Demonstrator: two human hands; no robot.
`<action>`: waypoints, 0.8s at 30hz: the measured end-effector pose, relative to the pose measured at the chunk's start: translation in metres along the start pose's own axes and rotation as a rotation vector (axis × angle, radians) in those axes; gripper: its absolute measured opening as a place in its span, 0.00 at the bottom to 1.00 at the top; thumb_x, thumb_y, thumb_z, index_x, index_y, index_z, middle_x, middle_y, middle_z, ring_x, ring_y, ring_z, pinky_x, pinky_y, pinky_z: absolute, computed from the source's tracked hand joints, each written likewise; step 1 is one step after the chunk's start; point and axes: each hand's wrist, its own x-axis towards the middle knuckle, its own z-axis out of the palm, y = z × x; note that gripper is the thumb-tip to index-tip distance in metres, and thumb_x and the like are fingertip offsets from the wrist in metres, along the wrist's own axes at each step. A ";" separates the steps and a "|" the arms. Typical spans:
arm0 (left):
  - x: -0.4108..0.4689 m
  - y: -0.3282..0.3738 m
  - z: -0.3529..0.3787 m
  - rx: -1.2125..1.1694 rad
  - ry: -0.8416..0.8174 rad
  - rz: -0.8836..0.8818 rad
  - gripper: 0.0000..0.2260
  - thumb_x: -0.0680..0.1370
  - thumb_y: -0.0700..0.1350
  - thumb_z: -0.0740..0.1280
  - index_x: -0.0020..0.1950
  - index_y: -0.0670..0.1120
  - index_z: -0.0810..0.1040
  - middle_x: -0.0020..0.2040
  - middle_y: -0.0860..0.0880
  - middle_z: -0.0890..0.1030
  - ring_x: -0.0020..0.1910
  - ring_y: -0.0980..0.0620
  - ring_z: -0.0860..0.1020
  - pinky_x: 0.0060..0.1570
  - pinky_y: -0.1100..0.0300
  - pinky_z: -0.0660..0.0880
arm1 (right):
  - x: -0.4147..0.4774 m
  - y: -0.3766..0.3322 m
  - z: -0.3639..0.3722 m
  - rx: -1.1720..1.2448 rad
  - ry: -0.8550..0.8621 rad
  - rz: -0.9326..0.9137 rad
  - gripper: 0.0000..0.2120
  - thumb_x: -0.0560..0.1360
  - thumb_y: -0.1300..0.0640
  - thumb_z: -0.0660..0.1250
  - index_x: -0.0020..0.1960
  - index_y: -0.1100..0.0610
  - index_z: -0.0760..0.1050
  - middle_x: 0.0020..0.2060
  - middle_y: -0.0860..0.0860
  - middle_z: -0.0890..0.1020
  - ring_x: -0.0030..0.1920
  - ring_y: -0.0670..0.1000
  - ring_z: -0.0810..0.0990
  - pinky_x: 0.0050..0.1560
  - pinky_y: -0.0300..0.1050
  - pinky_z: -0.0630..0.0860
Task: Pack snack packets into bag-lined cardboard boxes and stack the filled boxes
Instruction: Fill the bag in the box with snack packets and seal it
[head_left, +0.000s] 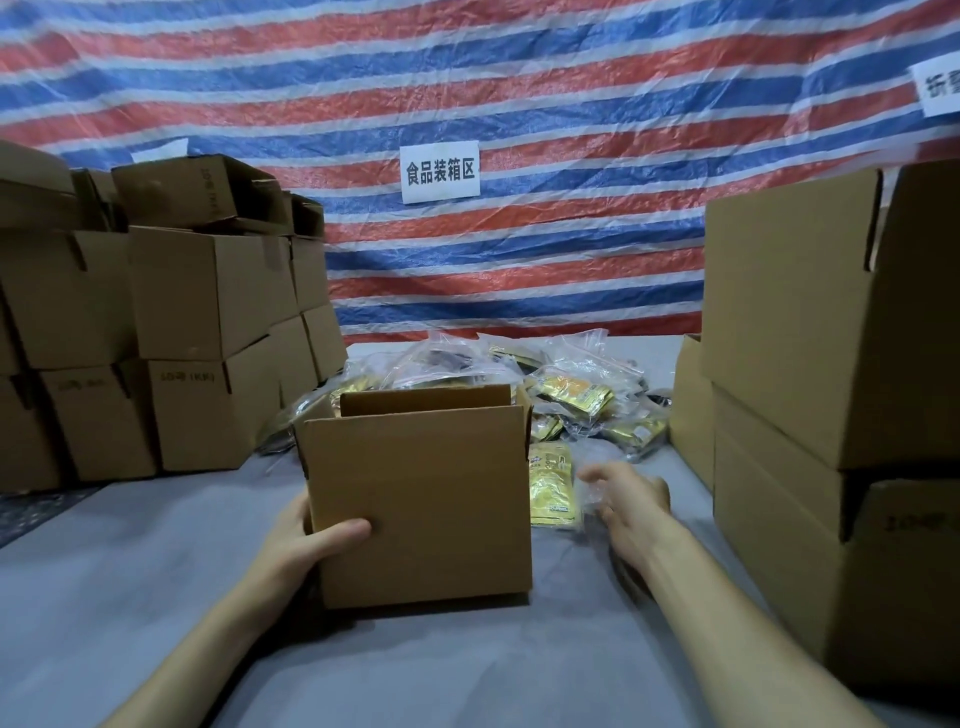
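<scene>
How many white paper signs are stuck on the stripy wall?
2. One sign hangs mid-wall; another sign is cut off at the right edge. A white scrap behind the left boxes may be a third.

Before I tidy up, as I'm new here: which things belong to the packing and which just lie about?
Job: open box, gripped by left hand; yellow packet beside right hand; packet pile; stacked boxes.
Lying about: paper sign; striped tarp.
</scene>
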 end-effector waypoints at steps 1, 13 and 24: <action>0.000 0.001 0.000 0.002 0.000 0.006 0.42 0.52 0.59 0.84 0.62 0.45 0.78 0.55 0.46 0.86 0.52 0.46 0.85 0.43 0.60 0.82 | -0.002 -0.002 -0.001 0.004 -0.041 0.027 0.14 0.69 0.72 0.69 0.54 0.68 0.76 0.46 0.61 0.82 0.25 0.48 0.65 0.21 0.40 0.64; 0.002 -0.001 -0.001 -0.036 -0.035 0.012 0.32 0.59 0.54 0.80 0.61 0.49 0.78 0.55 0.49 0.86 0.51 0.49 0.86 0.44 0.62 0.82 | -0.005 -0.013 -0.010 0.243 -0.478 0.168 0.08 0.77 0.64 0.64 0.55 0.64 0.76 0.44 0.61 0.82 0.36 0.58 0.81 0.42 0.54 0.82; 0.000 0.000 0.000 -0.036 -0.068 0.027 0.35 0.58 0.55 0.82 0.63 0.48 0.78 0.57 0.48 0.86 0.54 0.48 0.85 0.47 0.61 0.81 | -0.003 -0.013 -0.016 0.337 -0.564 0.347 0.08 0.70 0.67 0.68 0.49 0.65 0.76 0.36 0.58 0.81 0.27 0.53 0.82 0.27 0.40 0.80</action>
